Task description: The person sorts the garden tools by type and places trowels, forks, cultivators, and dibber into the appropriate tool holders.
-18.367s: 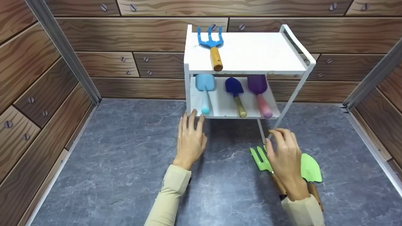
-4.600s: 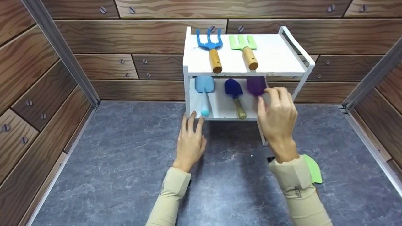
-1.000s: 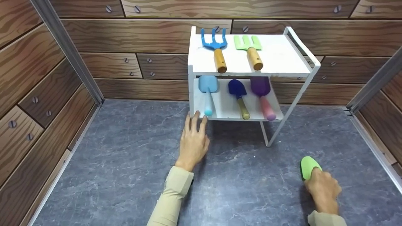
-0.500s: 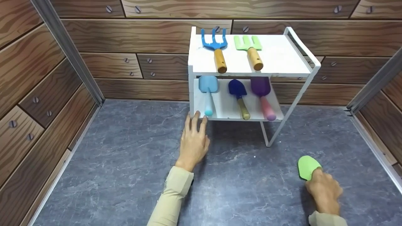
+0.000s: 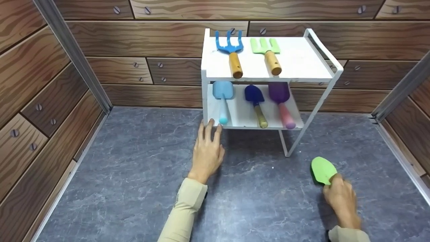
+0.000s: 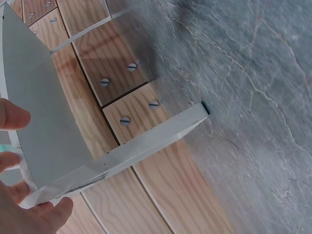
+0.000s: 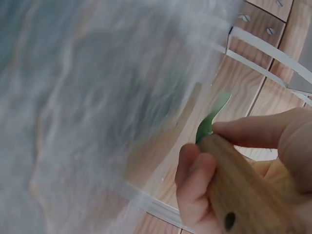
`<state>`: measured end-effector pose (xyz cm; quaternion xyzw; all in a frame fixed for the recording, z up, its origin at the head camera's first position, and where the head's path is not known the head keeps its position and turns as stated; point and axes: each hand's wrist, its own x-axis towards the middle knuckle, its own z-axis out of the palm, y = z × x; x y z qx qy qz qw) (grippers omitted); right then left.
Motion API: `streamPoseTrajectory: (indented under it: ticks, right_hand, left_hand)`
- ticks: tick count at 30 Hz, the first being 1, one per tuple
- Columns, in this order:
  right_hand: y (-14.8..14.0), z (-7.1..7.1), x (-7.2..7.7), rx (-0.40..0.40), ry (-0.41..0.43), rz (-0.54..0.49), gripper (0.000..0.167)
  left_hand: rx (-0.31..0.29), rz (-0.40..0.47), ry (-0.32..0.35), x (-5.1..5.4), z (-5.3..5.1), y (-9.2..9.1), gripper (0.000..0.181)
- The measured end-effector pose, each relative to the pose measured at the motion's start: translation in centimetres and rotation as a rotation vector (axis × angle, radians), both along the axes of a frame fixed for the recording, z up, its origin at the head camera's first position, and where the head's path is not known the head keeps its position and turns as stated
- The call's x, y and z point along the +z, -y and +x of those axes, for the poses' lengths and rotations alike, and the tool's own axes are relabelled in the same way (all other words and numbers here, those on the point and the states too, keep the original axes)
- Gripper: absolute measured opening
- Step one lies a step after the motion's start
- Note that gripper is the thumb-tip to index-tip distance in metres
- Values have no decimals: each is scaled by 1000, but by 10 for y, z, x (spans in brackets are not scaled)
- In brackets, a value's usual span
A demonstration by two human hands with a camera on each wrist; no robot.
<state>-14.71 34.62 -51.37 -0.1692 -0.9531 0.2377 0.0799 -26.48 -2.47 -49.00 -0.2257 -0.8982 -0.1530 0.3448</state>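
Observation:
My left hand holds the lower front left corner of a small white two-tier cart. In the left wrist view its fingers lie about the edge and leg of the cart. My right hand grips a green trowel by its wooden handle; in the head view the hand hides that handle. Its green blade points forward and left, just off the floor. On the top shelf lie a blue hand fork and a light green hand fork, both with wooden handles.
The lower shelf holds a light blue trowel, a dark blue trowel and a purple scoop with a pink handle. A raised side rail bounds the cart's right. Wood-patterned walls surround the grey marbled floor.
The light green fork went from the floor to the top shelf. My right hand then took the green trowel's handle and now moves it forward and left. My left hand stays put.

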Motion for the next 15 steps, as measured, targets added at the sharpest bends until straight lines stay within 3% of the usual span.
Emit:
streamPoseTrajectory:
  ticks: [9, 15]
  right_hand:
    - [2, -5, 6, 80, 16, -81, 47]
    - [8, -4, 6, 102, -154, -51, 38]
  left_hand:
    - [4, -3, 4, 0, 0, 0, 63]
    - [0, -1, 8, 1, 0, 1, 61]
